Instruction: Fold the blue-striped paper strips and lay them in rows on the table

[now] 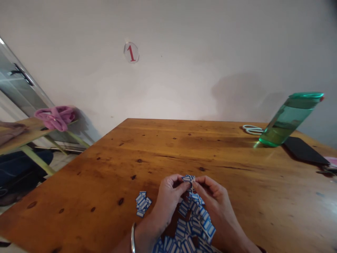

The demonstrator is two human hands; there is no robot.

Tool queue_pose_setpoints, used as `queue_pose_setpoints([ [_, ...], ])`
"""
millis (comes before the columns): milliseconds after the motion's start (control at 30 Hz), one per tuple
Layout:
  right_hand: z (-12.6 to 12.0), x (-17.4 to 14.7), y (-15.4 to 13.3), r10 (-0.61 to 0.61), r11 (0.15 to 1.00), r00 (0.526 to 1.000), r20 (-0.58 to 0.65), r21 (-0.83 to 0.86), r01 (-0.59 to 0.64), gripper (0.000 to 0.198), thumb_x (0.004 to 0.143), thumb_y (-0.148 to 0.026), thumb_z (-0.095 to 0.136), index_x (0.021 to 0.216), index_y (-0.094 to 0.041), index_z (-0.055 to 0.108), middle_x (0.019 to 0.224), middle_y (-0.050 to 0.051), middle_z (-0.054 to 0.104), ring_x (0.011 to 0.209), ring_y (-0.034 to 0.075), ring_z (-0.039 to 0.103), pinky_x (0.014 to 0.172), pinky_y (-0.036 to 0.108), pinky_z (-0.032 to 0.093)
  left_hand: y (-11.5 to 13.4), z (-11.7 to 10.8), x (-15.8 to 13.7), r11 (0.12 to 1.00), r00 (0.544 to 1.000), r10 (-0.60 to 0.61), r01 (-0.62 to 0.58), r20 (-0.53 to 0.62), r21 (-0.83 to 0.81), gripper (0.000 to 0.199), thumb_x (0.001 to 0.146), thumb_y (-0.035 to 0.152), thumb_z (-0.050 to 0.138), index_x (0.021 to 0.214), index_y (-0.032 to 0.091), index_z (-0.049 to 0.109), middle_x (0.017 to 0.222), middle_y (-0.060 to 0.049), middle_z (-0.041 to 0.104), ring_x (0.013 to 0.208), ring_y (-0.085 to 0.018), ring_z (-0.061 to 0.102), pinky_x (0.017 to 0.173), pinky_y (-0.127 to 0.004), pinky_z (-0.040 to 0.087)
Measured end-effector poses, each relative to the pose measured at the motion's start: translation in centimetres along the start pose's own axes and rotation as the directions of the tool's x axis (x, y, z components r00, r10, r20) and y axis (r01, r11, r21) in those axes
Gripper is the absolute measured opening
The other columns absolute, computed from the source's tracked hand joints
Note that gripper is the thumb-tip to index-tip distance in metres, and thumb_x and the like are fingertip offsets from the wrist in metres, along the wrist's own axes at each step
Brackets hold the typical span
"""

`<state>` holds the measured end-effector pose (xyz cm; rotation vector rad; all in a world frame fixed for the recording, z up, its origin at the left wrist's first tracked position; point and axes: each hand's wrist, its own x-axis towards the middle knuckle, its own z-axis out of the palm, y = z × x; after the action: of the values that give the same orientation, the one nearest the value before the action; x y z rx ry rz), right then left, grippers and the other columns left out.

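My left hand and my right hand meet over the near part of the table, both with thumb and fingers pinched. Between their fingertips are a few small blue-and-white labels, held by both hands at once. Below and between the wrists spreads a heap of the same kind of labels, partly covered by my hands. To the left of my left hand lies a smaller pile of labels. A metal bangle circles my left wrist.
On the wooden table, a green water bottle stands at the back right beside a white cable and a dark flat case. At left, another person's hand rests on a second table near a pink cloth.
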<state>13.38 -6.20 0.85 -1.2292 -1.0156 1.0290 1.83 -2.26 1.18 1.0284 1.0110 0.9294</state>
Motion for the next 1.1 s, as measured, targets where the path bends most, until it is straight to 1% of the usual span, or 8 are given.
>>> queue_pose_setpoints([
  [200, 0.4, -0.2, -0.5, -0.006, 0.999, 0.999, 0.054, 0.038, 0.004, 0.023, 0.07, -0.039, 0.065, 0.074, -0.016, 0.063, 0.067, 0.002, 0.062, 0.062, 0.016, 0.055, 0.056, 0.025, 0.043, 0.0, 0.1, 0.0, 0.996, 0.996, 0.083, -0.082, 0.038, -0.02, 0.025, 0.058, 0.033, 0.072, 0.061, 0.015, 0.055, 0.05, 0.005, 0.051, 0.044, -0.007, 0.042, 0.045, -0.019, 0.032],
  [567, 0.3, -0.1, -0.2, 0.023, 0.997, 0.999, 0.027, 0.08, -0.025, 0.025, 0.069, -0.041, 0.065, 0.07, -0.017, 0.059, 0.063, 0.0, 0.058, 0.058, 0.014, 0.052, 0.053, 0.025, 0.042, 0.4, 0.2, -0.4, 0.981, 0.996, 0.017, 0.0, 0.088, -0.195, 0.027, 0.057, 0.031, 0.073, 0.063, 0.016, 0.052, 0.055, 0.005, 0.053, 0.046, -0.006, 0.043, 0.046, -0.018, 0.033],
  [700, 0.2, -0.1, -0.2, -0.004, 0.998, 0.998, 0.064, 0.056, 0.001, 0.024, 0.068, -0.039, 0.067, 0.07, -0.017, 0.059, 0.063, 0.0, 0.058, 0.057, 0.014, 0.052, 0.053, 0.024, 0.041, -0.1, 0.1, -0.1, 0.991, 0.995, 0.073, -0.065, 0.065, -0.113, 0.023, 0.063, 0.031, 0.069, 0.063, 0.016, 0.052, 0.056, 0.004, 0.053, 0.049, -0.008, 0.045, 0.048, -0.019, 0.035],
  [800, -0.7, 0.6, -0.8, 0.002, 0.994, 0.998, -0.067, 0.111, 0.005, 0.023, 0.066, -0.038, 0.067, 0.067, -0.018, 0.056, 0.061, -0.001, 0.058, 0.054, 0.014, 0.051, 0.051, 0.023, 0.039, -0.2, -0.1, -0.2, 0.967, 0.976, 0.207, -0.214, 0.064, 0.139, 0.016, 0.074, 0.032, 0.059, 0.077, 0.016, 0.059, 0.071, -0.002, 0.063, 0.065, -0.015, 0.057, 0.061, -0.025, 0.044],
  [867, -1.7, 1.3, -1.1, -0.051, 0.995, 0.982, -0.182, 0.074, 0.066, 0.022, 0.064, -0.037, 0.069, 0.069, -0.018, 0.058, 0.065, 0.0, 0.059, 0.06, 0.015, 0.052, 0.054, 0.024, 0.04, -0.1, -0.1, -0.4, 0.826, 0.921, 0.35, -0.389, 0.171, 0.408, 0.025, 0.08, 0.032, 0.052, 0.098, 0.017, 0.06, 0.101, -0.008, 0.065, 0.096, -0.021, 0.056, 0.086, -0.033, 0.041],
  [933, -2.6, 2.0, -1.2, -0.131, 0.99, 0.954, -0.27, 0.02, 0.142, 0.02, 0.063, -0.035, 0.069, 0.07, -0.018, 0.06, 0.067, 0.0, 0.06, 0.063, 0.015, 0.052, 0.06, 0.025, 0.041, -0.1, -0.1, -0.5, 0.581, 0.833, 0.371, -0.552, 0.41, 0.598, 0.041, 0.082, 0.036, 0.049, 0.121, 0.02, 0.05, 0.129, -0.008, 0.05, 0.124, -0.024, 0.035, 0.105, -0.041, 0.021],
  [1000, -3.3, 2.5, -1.1, -0.161, 0.986, 0.935, -0.315, -0.001, 0.169, 0.018, 0.063, -0.033, 0.068, 0.069, -0.019, 0.059, 0.066, -0.001, 0.059, 0.062, 0.014, 0.051, 0.06, 0.025, 0.041, -0.4, 0.0, -0.4, 0.374, 0.764, 0.234, -0.641, 0.601, 0.67, 0.056, 0.082, 0.043, 0.047, 0.132, 0.021, 0.036, 0.14, -0.008, 0.035, 0.133, -0.024, 0.015, 0.108, -0.046, 0.006],
  [1100, -3.6, 3.0, -0.7, -0.179, 0.984, 0.935, -0.307, -0.041, 0.175, 0.016, 0.064, -0.032, 0.066, 0.068, -0.019, 0.058, 0.063, -0.001, 0.058, 0.06, 0.014, 0.05, 0.058, 0.024, 0.04, -1.0, 0.0, -0.6, 0.252, 0.754, 0.047, -0.644, 0.656, 0.722, 0.067, 0.08, 0.053, 0.044, 0.136, 0.019, 0.028, 0.144, -0.012, 0.023, 0.134, -0.026, 0.006, 0.107, -0.05, 0.004],
])
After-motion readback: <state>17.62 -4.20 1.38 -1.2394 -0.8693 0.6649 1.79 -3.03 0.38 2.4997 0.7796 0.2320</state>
